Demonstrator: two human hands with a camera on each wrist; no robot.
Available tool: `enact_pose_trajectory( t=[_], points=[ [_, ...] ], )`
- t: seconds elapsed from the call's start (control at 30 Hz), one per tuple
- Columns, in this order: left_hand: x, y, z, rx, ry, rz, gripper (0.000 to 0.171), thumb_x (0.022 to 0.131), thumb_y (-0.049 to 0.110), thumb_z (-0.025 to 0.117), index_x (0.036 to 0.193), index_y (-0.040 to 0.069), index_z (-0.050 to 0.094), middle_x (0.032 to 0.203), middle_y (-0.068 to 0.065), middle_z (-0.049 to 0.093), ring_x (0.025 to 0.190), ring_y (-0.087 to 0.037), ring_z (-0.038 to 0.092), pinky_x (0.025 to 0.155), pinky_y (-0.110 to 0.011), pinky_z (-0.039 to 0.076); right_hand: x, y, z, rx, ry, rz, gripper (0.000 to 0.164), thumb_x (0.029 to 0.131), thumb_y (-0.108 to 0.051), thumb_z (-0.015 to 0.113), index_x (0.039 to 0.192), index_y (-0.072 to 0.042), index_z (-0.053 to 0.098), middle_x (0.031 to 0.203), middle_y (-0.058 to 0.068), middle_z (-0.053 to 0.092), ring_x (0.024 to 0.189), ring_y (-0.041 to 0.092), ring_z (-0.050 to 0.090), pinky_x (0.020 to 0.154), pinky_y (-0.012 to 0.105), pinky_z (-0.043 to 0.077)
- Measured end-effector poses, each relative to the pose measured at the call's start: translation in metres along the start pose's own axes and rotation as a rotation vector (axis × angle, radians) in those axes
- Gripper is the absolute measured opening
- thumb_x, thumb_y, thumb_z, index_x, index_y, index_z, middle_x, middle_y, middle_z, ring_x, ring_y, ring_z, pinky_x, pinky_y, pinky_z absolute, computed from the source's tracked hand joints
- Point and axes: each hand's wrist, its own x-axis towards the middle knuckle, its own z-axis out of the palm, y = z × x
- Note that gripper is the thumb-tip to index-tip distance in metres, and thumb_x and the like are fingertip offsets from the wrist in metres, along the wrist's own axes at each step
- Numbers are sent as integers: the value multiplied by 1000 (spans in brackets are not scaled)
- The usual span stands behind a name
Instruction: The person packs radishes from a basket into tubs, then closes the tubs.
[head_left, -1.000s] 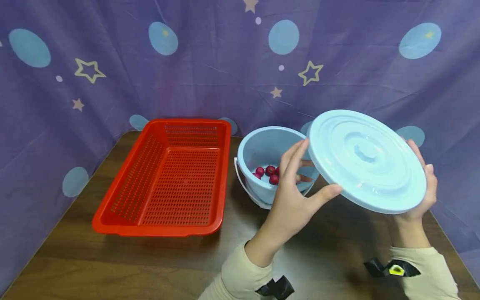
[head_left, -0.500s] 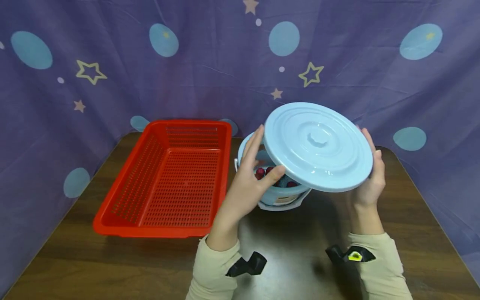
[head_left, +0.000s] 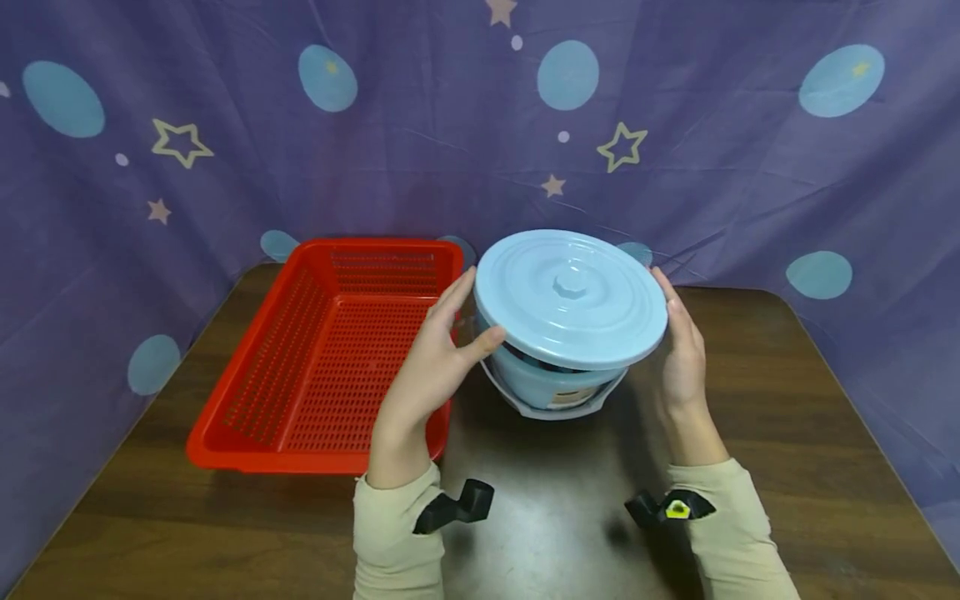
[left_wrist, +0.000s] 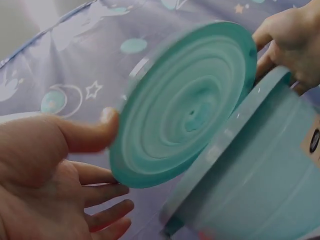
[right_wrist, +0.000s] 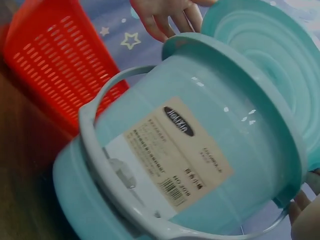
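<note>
A round light-blue lid (head_left: 611, 325) with a small central knob hangs just over the matching bucket (head_left: 528, 383), with a dark gap showing along the near rim. My left hand (head_left: 423, 367) holds the lid's left edge, thumb on the near side and fingers farther back. On the opposite edge, my right hand (head_left: 684, 375) grips the lid from the right. The left wrist view shows the lid's ringed underside (left_wrist: 165, 115) apart from the bucket rim. Whatever lies inside the bucket is hidden now in the head view.
Left of the bucket stands a red perforated plastic basket (head_left: 300, 461) on the brown wooden table (head_left: 787, 400). The bucket's pale handle (right_wrist: 89, 117) hangs down its front, near a paper label (right_wrist: 177, 150). A purple patterned cloth (head_left: 450, 125) hangs behind the table.
Both hands have carried the lid leftward, from the right side to over the bucket, and it is less tilted. The red round items seen inside the bucket are now covered.
</note>
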Motion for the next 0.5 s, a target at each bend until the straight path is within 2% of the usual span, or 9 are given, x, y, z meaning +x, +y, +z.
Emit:
enact_pose_trajectory(
  t=[0.13, 0.3, 0.43, 0.5],
  points=[
    [3, -9, -3, 45, -6, -21, 78, 92, 19, 71, 156, 8, 28, 161, -5, 26, 147, -21, 22, 115, -47, 26, -1, 5, 0, -45, 17, -13, 47, 106, -17, 38, 148, 5, 39, 153, 19, 40, 142, 21, 35, 114, 27, 25],
    [7, -15, 0, 68, -19, -5, 77, 89, 14, 73, 153, 3, 32, 158, -10, 32, 146, -20, 24, 117, -42, 21, -1, 11, -2, -28, 34, -3, 46, 107, -14, 36, 148, 6, 37, 153, 21, 37, 143, 21, 34, 114, 26, 25],
    [8, -17, 1, 91, 1, -21, 74, 89, 14, 73, 152, 2, 35, 156, -11, 36, 146, -21, 27, 117, -40, 21, 0, 19, -6, -34, 10, -10, 50, 107, -22, 40, 149, 6, 36, 154, 20, 36, 143, 21, 33, 115, 27, 25],
    [8, -17, 1, 95, 13, -37, 72, 90, 13, 72, 151, 2, 37, 155, -11, 36, 145, -21, 27, 117, -40, 21, 3, 29, -12, -2, -16, -22, 53, 105, -25, 45, 148, 5, 38, 154, 20, 37, 143, 22, 34, 115, 28, 25]
  ],
)
